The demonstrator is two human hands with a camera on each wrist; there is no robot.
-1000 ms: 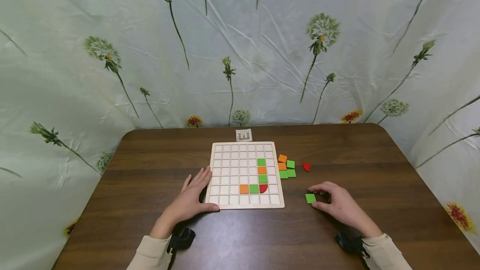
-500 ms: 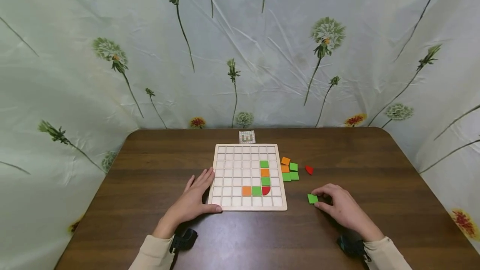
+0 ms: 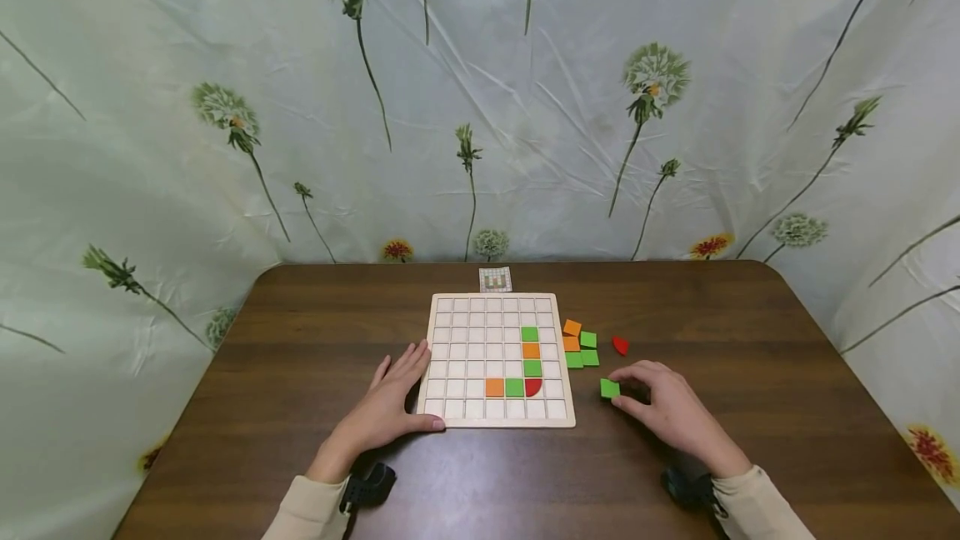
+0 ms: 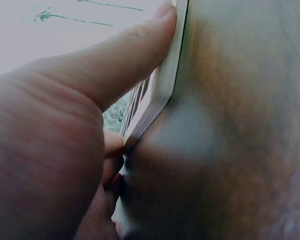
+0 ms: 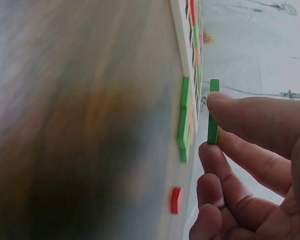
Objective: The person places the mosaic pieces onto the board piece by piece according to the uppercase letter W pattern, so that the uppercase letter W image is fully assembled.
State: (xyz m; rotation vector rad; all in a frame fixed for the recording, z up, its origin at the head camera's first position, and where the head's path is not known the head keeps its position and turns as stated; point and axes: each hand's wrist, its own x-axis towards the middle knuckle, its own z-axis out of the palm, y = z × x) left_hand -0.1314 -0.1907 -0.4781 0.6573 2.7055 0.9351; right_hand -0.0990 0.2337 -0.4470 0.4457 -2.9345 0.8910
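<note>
My right hand (image 3: 667, 411) pinches a green square tile (image 3: 610, 388) between thumb and fingers, to the right of the board. In the right wrist view that green tile (image 5: 213, 112) is seen edge-on, lifted off the table. A pale wooden grid board (image 3: 457, 357) lies mid-table. My left hand (image 3: 386, 398) rests along its left edge, the thumb (image 4: 140, 55) at the near corner and the fingers spread up the side. Set in the grid are an orange tile (image 3: 495, 387), a red quarter-round tile (image 3: 533, 387), and several green and orange squares forming an L.
Against the board's right edge lies a cluster of loose green tiles (image 3: 589, 358) and orange tiles (image 3: 572, 328). A red quarter-round piece (image 3: 620, 346) lies farther right. Behind the board is a small patterned card (image 3: 495, 279). A floral curtain (image 3: 555, 107) hangs past the table's far edge.
My right hand has lifted the green tile from the table and moved it slightly left toward the board. The left hand keeps its place at the board's edge.
</note>
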